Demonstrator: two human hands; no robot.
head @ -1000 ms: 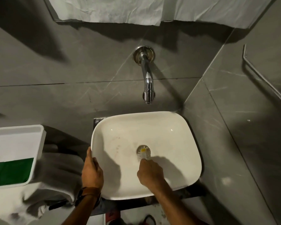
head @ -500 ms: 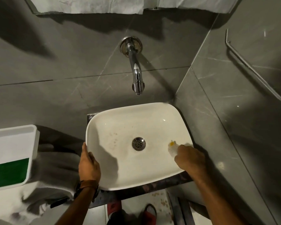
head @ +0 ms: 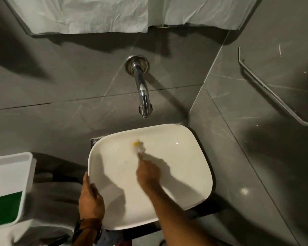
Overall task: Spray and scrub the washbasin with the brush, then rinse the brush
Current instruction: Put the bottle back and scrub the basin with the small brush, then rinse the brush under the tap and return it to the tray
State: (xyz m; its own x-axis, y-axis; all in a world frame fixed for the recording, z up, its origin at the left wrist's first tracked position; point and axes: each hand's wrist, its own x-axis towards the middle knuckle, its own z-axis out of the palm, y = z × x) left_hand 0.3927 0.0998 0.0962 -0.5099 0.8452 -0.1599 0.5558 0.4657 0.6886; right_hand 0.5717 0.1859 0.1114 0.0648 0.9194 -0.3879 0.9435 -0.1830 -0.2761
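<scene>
The right hand (head: 148, 176) reaches over the near rim into the washbasin (head: 190, 167), forearm running diagonally from the lower right, wrist roughly straight. The fingers are wrapped around the handle of the brush (head: 138, 148) — a full closed grasp, though motion blur hides the individual fingers. The brush head, white bristles with a yellow spot, sits on the basin floor toward the far edge, left of centre; it is blurred. The hand covers the middle of the bowl, so the drain cannot be seen.

The left hand (head: 91, 199) clasps the near-left edge of the washbasin: the thumb lies along the rim top, and the remaining fingers curl down over the outer wall. A brown strap (head: 89, 226) encircles the left wrist.

The washbasin is white, a rounded rectangle, set in the corner of grey tiled walls. A chrome tap (head: 142, 91) projects from the far wall, its spout above the far edge of the basin — no water is visible at the outlet. A white container (head: 11, 173) with a green panel stands to the left, well apart from the basin. A metal rail (head: 267, 89) is fixed to the right wall.
</scene>
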